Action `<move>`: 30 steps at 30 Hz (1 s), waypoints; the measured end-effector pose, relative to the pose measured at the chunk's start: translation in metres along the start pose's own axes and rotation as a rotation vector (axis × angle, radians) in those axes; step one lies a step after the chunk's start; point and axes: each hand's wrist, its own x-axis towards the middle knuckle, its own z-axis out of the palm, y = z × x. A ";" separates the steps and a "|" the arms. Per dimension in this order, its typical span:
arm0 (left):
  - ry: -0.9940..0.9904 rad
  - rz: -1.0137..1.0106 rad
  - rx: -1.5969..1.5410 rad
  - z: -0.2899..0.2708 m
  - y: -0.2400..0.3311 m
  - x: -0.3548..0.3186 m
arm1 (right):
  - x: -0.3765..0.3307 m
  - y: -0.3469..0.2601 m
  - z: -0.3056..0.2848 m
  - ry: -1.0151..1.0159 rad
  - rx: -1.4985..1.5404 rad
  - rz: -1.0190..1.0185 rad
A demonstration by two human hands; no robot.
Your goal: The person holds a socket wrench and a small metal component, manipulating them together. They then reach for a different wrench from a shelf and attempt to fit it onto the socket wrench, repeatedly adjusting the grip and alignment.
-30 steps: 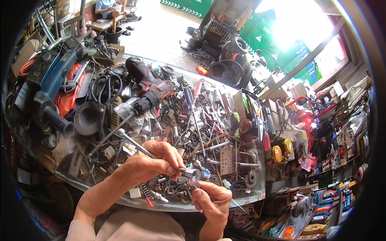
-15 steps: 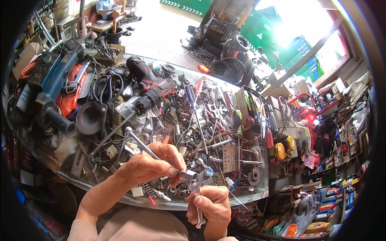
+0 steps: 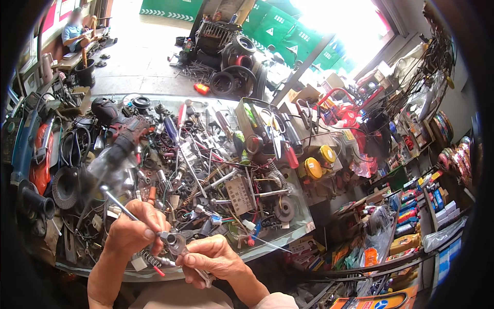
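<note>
My left hand is closed around a slim metal socket wrench. Its rounded end points up and to the left, and its socket end sticks out past my fingertips. In my right hand, pinched between thumb and fingers, is a metal spanner. The spanner's wide head meets the socket end in the picture; whether they touch, I cannot tell. Below my right fingers the spanner's other end shows. Both hands are above the near edge of a glass-topped table heaped with small metal parts.
A red and black cordless drill lies on the left of the heap, near a blue angle grinder. To the right are a tool box and yellow round tins. Packed shelves stand further right. Someone sits far off.
The view has turned to the right, so the table and heap appear further left. Both hands keep their holds, and the spanner's head stays by the socket end.
</note>
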 end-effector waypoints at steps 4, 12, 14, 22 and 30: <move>0.025 -0.037 -0.015 0.000 -0.001 0.000 | -0.003 0.000 -0.005 -0.008 0.027 0.024; 0.221 0.135 0.412 0.016 0.002 0.004 | -0.001 0.006 -0.010 -0.015 0.450 -0.023; 0.243 0.159 0.527 0.012 0.001 0.005 | 0.000 0.007 -0.012 0.026 0.443 -0.022; 0.253 0.211 0.730 0.006 -0.005 0.004 | 0.000 0.009 -0.016 0.081 0.522 -0.009; 0.615 0.033 0.616 0.014 -0.001 0.008 | -0.017 -0.002 0.006 0.622 -0.274 -0.455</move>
